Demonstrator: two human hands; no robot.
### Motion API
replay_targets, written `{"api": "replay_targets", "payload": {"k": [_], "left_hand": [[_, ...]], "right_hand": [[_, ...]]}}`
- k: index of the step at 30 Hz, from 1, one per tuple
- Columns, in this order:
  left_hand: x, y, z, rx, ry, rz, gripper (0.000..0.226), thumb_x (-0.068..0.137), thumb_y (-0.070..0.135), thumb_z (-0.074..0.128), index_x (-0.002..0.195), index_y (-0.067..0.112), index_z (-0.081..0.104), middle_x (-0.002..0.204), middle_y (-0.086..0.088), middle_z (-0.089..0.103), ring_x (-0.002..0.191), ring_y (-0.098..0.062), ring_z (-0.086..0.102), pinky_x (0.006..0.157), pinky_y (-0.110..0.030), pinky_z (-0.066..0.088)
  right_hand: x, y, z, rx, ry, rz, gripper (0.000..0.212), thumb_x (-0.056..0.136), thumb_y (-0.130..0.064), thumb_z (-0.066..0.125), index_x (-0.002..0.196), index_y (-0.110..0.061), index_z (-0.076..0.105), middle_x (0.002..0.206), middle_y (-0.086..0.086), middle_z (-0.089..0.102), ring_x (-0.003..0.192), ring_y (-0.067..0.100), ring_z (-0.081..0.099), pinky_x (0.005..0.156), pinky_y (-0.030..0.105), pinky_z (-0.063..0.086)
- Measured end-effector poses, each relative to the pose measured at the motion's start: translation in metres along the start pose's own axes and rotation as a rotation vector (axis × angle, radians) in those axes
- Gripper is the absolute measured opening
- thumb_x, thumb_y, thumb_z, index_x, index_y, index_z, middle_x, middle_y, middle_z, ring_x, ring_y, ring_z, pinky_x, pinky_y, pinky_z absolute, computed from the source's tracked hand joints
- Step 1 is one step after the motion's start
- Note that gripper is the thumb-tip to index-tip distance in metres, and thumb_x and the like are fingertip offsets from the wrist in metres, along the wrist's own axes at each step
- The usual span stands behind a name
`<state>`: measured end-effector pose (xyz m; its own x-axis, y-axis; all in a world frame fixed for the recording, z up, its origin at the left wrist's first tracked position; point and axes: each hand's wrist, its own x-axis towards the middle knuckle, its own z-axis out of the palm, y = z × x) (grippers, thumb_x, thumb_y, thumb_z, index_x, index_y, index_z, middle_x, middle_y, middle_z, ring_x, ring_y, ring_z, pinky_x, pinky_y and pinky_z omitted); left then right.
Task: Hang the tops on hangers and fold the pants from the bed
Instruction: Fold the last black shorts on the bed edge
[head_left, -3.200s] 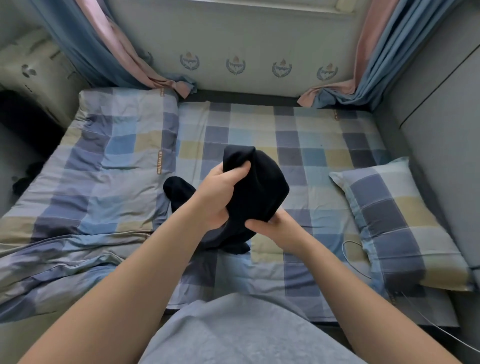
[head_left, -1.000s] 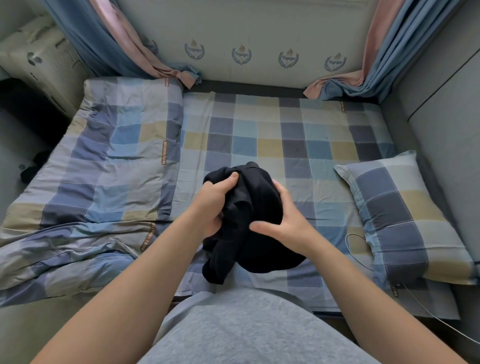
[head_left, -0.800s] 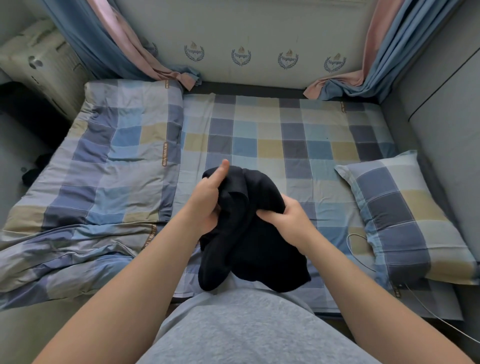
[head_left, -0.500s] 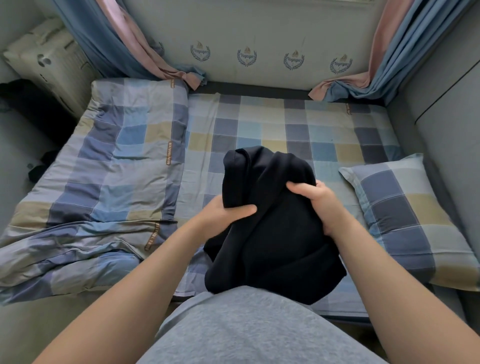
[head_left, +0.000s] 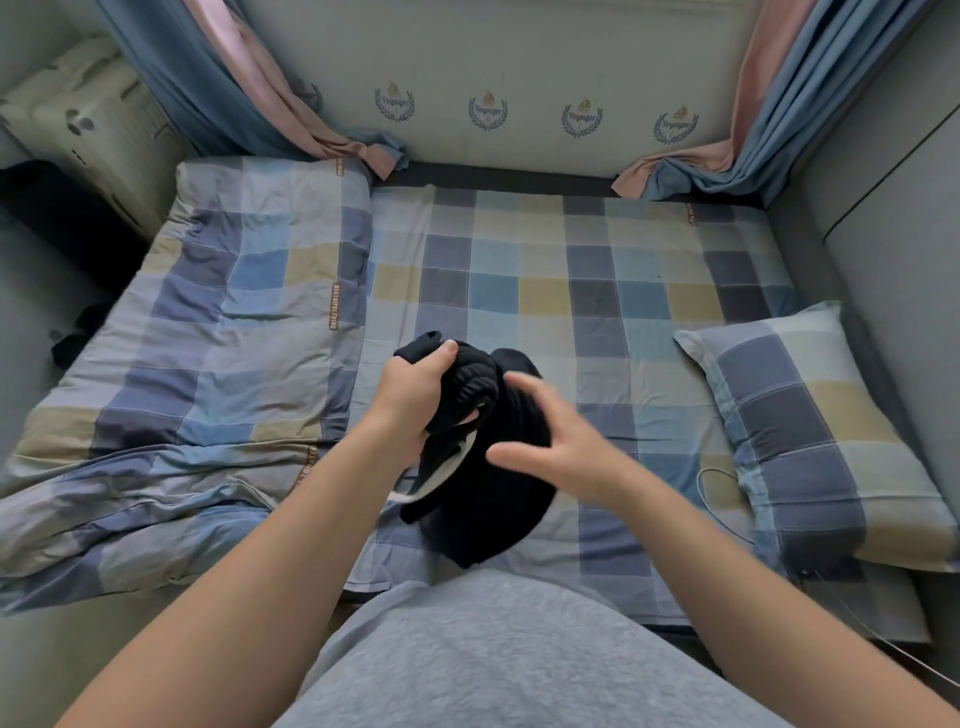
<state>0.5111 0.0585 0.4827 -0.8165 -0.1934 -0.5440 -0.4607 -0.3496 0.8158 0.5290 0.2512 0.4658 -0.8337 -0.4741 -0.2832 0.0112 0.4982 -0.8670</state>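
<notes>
Checked sheet in blue, grey and yellow covers the bed (head_left: 545, 291), seen from its near edge. Over the near-middle part the left hand (head_left: 413, 397) grips a black garment (head_left: 488, 509): fingers and thumb are curled round a bunched upper part w/ ribbed fabric, thumb on top. The rest of the garment hangs down from this grip in a loose bundle, and its lowest part is at the near edge of the bed. Whether it touches the sheet I cannot tell, also not if it is a top or pants. A light strip (head_left: 447, 475) shows betw. the folds, just below the left hand.

The right hand (head_left: 563, 447) is in front of the garment on its right side, fingers spread and holding nothing. It is blurred, so contact w/ the fabric is not clear.

Left of the hands a checked duvet (head_left: 208, 338) lies folded along the bed, rumpled at its near end. On the right lies a pillow (head_left: 821, 441) of the same pattern, and a thin cable (head_left: 701, 483) curves just beside its left edge.

At the far side is a pale wall panel (head_left: 519, 62) w/ a row of blue emblems. Blue and pink curtains (head_left: 218, 88) hang at both far corners, their ends resting on the far edge of the bed. A pale box (head_left: 88, 119) stands far left, beside the bed. Nearest to the camera is the person's grey top (head_left: 493, 660).
</notes>
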Motion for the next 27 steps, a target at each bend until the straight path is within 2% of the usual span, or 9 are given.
{"api": "replay_targets", "payload": {"k": [3, 7, 8, 11, 13, 17, 23, 25, 27], "left_hand": [[-0.007, 0.007, 0.004, -0.014, -0.068, -0.04, 0.026, 0.101, 0.023, 0.059, 0.105, -0.001, 0.068, 0.09, -0.019, 0.075, 0.073, -0.029, 0.075, 0.057, -0.035, 0.058], [-0.017, 0.012, 0.009, -0.006, -0.164, -0.159, 0.028, 0.1, 0.026, 0.061, 0.109, 0.0, 0.064, 0.088, -0.017, 0.076, 0.07, -0.03, 0.075, 0.056, -0.033, 0.059], [-0.018, 0.012, 0.009, -0.011, -0.181, -0.186, 0.028, 0.1, 0.026, 0.061, 0.109, -0.001, 0.063, 0.086, -0.017, 0.076, 0.068, -0.029, 0.074, 0.055, -0.032, 0.059], [-0.017, 0.009, 0.007, -0.028, -0.192, -0.23, 0.028, 0.099, 0.026, 0.062, 0.109, 0.001, 0.062, 0.082, -0.015, 0.075, 0.062, -0.026, 0.073, 0.05, -0.028, 0.056], [-0.014, 0.008, 0.003, -0.03, -0.165, -0.256, 0.027, 0.099, 0.026, 0.063, 0.11, 0.002, 0.062, 0.079, -0.012, 0.075, 0.061, -0.023, 0.072, 0.05, -0.027, 0.056], [-0.011, 0.0, -0.003, -0.037, -0.148, -0.296, 0.021, 0.099, 0.024, 0.063, 0.105, 0.004, 0.063, 0.076, -0.009, 0.074, 0.06, -0.02, 0.071, 0.053, -0.027, 0.057], [-0.007, -0.007, -0.004, -0.031, -0.133, -0.312, 0.019, 0.097, 0.022, 0.064, 0.106, 0.005, 0.064, 0.075, -0.008, 0.074, 0.059, -0.018, 0.072, 0.053, -0.027, 0.057], [-0.003, -0.006, -0.011, 0.109, -0.102, -0.275, 0.025, 0.095, 0.023, 0.068, 0.11, 0.003, 0.064, 0.077, -0.009, 0.074, 0.059, -0.019, 0.071, 0.051, -0.027, 0.056], [0.005, -0.006, -0.023, 0.351, -0.037, -0.238, 0.036, 0.091, 0.023, 0.074, 0.116, 0.0, 0.061, 0.094, -0.014, 0.073, 0.069, -0.023, 0.072, 0.051, -0.03, 0.056]], "right_hand": [[0.001, 0.004, 0.028, 0.163, -0.006, 0.0, 0.099, 0.074, -0.051, 0.078, 0.155, -0.034, 0.023, 0.147, -0.016, 0.046, 0.133, -0.01, 0.041, 0.111, 0.023, 0.037], [0.013, 0.01, 0.029, 0.163, 0.214, 0.064, 0.064, 0.086, -0.043, 0.074, 0.14, -0.035, 0.041, 0.122, -0.028, 0.057, 0.109, -0.023, 0.05, 0.09, 0.014, 0.044], [0.016, 0.012, 0.027, 0.128, 0.249, 0.069, 0.052, 0.089, -0.041, 0.071, 0.134, -0.034, 0.047, 0.117, -0.024, 0.061, 0.105, -0.018, 0.055, 0.084, 0.015, 0.047], [0.026, 0.016, 0.021, -0.019, 0.254, 0.086, 0.02, 0.098, -0.024, 0.06, 0.118, -0.024, 0.059, 0.105, -0.002, 0.069, 0.098, 0.018, 0.064, 0.084, 0.04, 0.053], [0.029, 0.02, 0.016, -0.114, 0.197, 0.118, 0.018, 0.096, -0.017, 0.057, 0.112, -0.022, 0.061, 0.099, 0.002, 0.069, 0.093, 0.026, 0.063, 0.081, 0.042, 0.052], [0.028, 0.037, 0.011, -0.237, 0.15, 0.141, 0.02, 0.092, -0.013, 0.056, 0.094, -0.033, 0.056, 0.084, -0.003, 0.062, 0.082, 0.027, 0.059, 0.07, 0.038, 0.047], [0.022, 0.07, 0.008, -0.28, 0.089, 0.303, 0.018, 0.086, -0.023, 0.059, 0.08, -0.041, 0.062, 0.079, -0.007, 0.066, 0.084, 0.025, 0.062, 0.077, 0.04, 0.048], [0.019, 0.081, 0.003, -0.274, 0.109, 0.352, 0.012, 0.086, -0.022, 0.058, 0.086, -0.029, 0.068, 0.081, 0.0, 0.069, 0.085, 0.029, 0.064, 0.077, 0.043, 0.051], [0.016, 0.085, -0.005, -0.267, 0.179, 0.333, 0.012, 0.09, -0.022, 0.058, 0.087, -0.026, 0.068, 0.082, 0.001, 0.07, 0.084, 0.027, 0.064, 0.077, 0.044, 0.051]]}}
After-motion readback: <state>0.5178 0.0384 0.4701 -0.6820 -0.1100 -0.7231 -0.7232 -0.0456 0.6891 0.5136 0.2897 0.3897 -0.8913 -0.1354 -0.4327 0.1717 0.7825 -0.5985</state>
